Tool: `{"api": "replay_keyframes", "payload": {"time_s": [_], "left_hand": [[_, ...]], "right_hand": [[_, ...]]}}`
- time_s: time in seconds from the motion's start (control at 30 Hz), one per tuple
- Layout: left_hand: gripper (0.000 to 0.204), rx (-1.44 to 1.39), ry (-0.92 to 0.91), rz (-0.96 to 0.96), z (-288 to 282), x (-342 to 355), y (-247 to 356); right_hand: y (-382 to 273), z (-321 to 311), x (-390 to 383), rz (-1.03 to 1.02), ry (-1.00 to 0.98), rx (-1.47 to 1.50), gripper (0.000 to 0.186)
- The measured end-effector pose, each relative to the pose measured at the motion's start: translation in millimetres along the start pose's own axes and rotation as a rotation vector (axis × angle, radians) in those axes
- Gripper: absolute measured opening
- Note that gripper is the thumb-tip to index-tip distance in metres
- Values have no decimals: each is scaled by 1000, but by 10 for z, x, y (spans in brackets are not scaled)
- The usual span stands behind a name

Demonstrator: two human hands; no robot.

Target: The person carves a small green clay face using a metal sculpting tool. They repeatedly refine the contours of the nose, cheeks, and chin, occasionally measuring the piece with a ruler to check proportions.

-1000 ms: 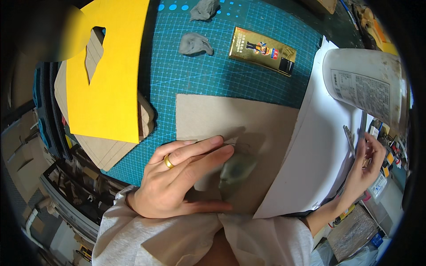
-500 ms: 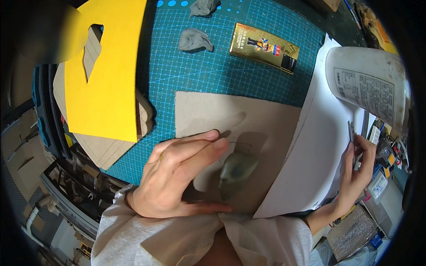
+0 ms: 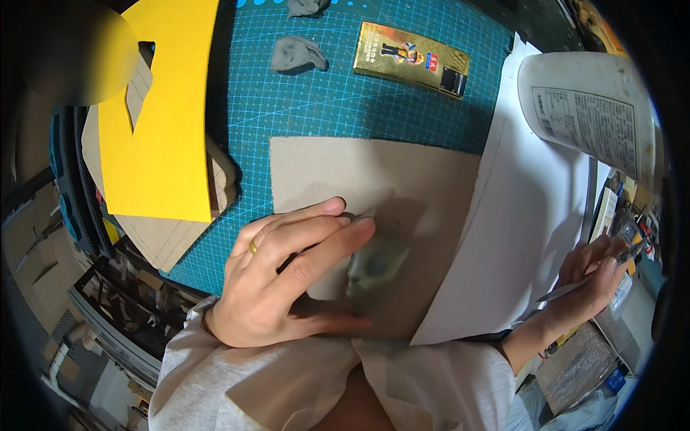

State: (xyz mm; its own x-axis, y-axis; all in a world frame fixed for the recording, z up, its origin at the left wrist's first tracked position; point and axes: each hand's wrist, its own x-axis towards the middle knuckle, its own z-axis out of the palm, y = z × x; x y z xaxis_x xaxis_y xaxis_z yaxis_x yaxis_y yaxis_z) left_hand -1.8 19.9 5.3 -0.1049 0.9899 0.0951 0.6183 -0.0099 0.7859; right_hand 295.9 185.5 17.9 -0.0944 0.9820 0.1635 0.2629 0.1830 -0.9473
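My left hand (image 3: 277, 276), a ring on one finger, rests over a beige board (image 3: 316, 161) with its fingers stretched out and thumb apart. Beside its fingertips is a small grey-green, face-like piece (image 3: 377, 262), blurred and partly shadowed. I cannot tell whether the fingers touch it. At the right edge of a white paper sheet (image 3: 496, 237), my right hand (image 3: 593, 273) is closed on a slim metal tool (image 3: 564, 291) with a pointed, blade-like end.
Grey clay-like lumps (image 3: 298, 54) and a gold box (image 3: 411, 59) lie on the green cutting mat (image 3: 323, 108). A white bottle (image 3: 575, 72) stands at the right. At the left, a yellow sheet (image 3: 158, 165) with a cutout covers brown boards.
My right hand has turned the metal tool from near upright to a slant, its pointed end now toward me. My left hand stays by the grey-green piece. The whole view has shifted slightly.
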Motion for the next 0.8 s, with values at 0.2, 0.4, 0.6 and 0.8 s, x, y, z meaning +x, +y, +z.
{"api": "replay_keyframes", "payload": {"time_s": [0.2, 0.4, 0.6, 0.8], "left_hand": [[78, 4, 1, -17, -7, 11, 25], [94, 50, -30, 46, -8, -13, -16], [96, 36, -56, 58, -38, 17, -16], [83, 15, -10, -20, -23, 3, 37]], "right_hand": [[-336, 167, -222, 143, -18, 186, 33], [-445, 682, -352, 214, -486, 268, 54], [-263, 980, -558, 177, -420, 375, 16], [-249, 967, -572, 187, -478, 224, 18]]}}
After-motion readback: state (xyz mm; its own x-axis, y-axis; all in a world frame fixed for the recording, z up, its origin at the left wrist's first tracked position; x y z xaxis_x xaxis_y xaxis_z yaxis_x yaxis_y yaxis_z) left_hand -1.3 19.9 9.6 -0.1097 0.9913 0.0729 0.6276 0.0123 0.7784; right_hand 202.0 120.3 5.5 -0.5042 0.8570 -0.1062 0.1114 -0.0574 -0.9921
